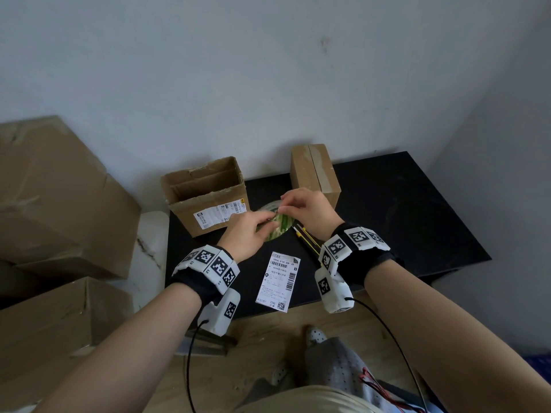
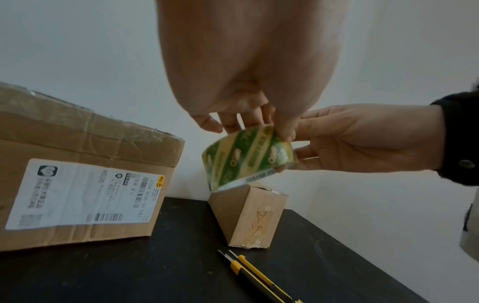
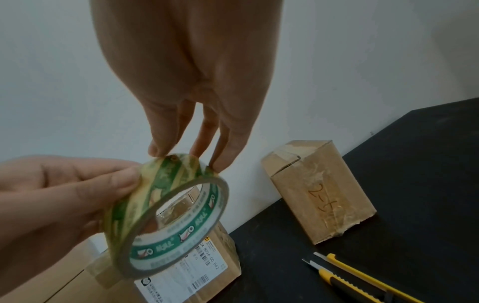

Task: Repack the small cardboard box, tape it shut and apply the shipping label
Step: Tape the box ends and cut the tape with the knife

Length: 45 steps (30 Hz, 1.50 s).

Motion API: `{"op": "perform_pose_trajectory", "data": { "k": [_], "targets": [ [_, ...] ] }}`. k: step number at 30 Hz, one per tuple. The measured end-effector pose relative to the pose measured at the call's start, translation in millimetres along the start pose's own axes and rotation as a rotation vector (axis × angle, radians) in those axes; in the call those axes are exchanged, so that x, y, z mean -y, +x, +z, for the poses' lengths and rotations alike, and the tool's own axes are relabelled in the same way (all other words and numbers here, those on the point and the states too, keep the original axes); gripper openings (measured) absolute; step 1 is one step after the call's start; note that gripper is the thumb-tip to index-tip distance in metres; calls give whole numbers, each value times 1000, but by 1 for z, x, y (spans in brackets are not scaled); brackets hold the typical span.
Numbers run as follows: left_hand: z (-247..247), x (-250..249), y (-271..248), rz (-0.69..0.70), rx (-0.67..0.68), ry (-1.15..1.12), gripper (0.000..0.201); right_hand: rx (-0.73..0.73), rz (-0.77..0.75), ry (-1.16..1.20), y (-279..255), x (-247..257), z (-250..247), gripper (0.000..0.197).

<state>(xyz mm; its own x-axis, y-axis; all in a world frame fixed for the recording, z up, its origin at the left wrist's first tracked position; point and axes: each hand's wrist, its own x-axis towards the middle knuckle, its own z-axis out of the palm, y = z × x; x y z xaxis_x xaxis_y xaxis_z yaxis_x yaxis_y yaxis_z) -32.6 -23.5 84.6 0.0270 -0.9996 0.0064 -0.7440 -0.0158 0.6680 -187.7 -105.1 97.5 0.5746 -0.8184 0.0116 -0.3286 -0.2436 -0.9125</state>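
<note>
A green-and-yellow printed tape roll [image 1: 278, 229] hangs in the air over the black table [image 1: 402, 216]. My left hand [image 1: 265, 225] grips its side, fingers curled round the band [image 3: 168, 215]. My right hand [image 1: 283, 205] pinches the roll's upper edge with its fingertips [image 3: 155, 151]. The small cardboard box [image 1: 316, 174] stands with its flaps down at the back of the table, old tape and "2-5" written on its face [image 2: 261, 217]. The white shipping label [image 1: 277, 281] lies flat near the table's front edge.
A larger open carton [image 1: 205, 195] with a printed label stands at the table's back left. Two yellow-and-black utility knives [image 1: 307, 239] lie right of the roll. Big cartons [image 1: 53, 198] are stacked left of the table. A wall runs behind.
</note>
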Motion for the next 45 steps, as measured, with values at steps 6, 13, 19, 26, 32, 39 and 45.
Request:
{"op": "perform_pose_trajectory", "data": {
  "k": [6,13,19,26,32,39,45],
  "targets": [
    [3,-12,0,-100,46,-260,22,-43,69,34,0,-5,2,11],
    [-1,-17,-1,-246,130,-516,46,-86,90,224,-5,-7,2,9],
    [-3,-15,2,-216,106,-556,28,-95,107,382,-5,-5,4,5],
    [-10,-18,2,-235,176,-488,36,-113,191,525,-5,-9,4,19],
    [-12,-16,4,-235,133,-442,23,-28,239,500,-6,-11,5,24],
    [-15,-15,4,-232,163,-455,32,-48,77,49,-3,-16,11,13],
    [-17,-13,3,-297,121,-547,28,21,141,374,-5,-17,12,13]
  ]
}}
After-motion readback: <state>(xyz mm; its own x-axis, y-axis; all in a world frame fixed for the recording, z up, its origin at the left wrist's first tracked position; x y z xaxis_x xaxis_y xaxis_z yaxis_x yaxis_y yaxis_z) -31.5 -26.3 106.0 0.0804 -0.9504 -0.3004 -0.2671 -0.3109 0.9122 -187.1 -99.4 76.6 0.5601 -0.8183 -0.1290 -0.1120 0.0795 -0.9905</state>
